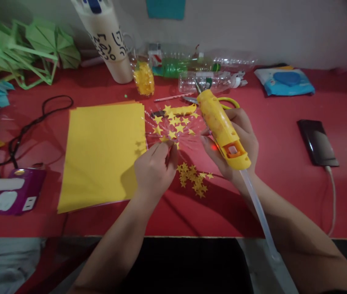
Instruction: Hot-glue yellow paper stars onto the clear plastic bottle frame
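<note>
My right hand (243,134) is wrapped round a yellow glue gun (219,122), its nozzle pointing up and away, a small red light glowing at its side. A long translucent glue stick (261,214) sticks out of its back end. My left hand (156,167) is closed in a pinch at the lower edge of a clear plastic piece (192,141) with yellow paper stars (179,128) spread over it. What the pinched fingertips hold is hidden. Nearer me, a cluster of smaller gold stars (193,177) lies on the red table (173,220).
Left of my hands lies a stack of yellow paper (106,151). Behind are scissors (228,102), a pink pencil (172,98), plastic bottles (204,81), a tumbler (109,45) and a wipes pack (285,81). A phone (317,143) with cable sits right; a purple power strip (17,192) left.
</note>
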The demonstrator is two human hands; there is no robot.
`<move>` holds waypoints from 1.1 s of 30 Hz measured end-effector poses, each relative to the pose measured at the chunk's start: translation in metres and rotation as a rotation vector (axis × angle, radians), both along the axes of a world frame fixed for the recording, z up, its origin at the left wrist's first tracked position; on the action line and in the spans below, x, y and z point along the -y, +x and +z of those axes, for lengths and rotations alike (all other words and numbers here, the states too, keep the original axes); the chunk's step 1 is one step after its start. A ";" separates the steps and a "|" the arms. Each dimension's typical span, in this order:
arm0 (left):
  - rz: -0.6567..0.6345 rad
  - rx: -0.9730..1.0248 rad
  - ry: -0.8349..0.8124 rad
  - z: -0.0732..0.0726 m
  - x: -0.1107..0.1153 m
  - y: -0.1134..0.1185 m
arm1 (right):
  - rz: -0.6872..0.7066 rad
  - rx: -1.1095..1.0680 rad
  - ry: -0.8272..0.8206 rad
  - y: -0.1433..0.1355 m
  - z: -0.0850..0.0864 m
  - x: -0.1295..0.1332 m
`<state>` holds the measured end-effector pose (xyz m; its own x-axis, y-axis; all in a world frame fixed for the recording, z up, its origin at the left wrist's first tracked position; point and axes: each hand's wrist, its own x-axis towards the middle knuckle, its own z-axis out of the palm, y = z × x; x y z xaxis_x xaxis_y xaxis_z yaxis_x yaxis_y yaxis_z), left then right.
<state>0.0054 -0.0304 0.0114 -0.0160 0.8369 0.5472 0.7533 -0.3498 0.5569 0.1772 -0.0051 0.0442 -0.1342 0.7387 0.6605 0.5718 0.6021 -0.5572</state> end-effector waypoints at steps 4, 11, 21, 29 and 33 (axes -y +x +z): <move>-0.058 0.245 -0.256 0.000 -0.003 0.001 | 0.011 -0.016 0.004 0.004 0.001 0.001; -0.028 0.433 -0.373 -0.001 -0.007 0.001 | 0.049 -0.049 0.012 0.009 -0.001 0.006; -0.114 0.598 -0.408 0.010 -0.008 0.001 | 0.063 -0.136 -0.071 0.015 -0.020 -0.001; -0.019 -0.056 -0.095 0.001 -0.008 -0.004 | 0.052 -0.188 -0.028 0.018 -0.034 -0.011; 0.081 -0.205 -0.049 -0.001 -0.009 -0.007 | 0.054 -0.184 -0.024 0.020 -0.035 -0.013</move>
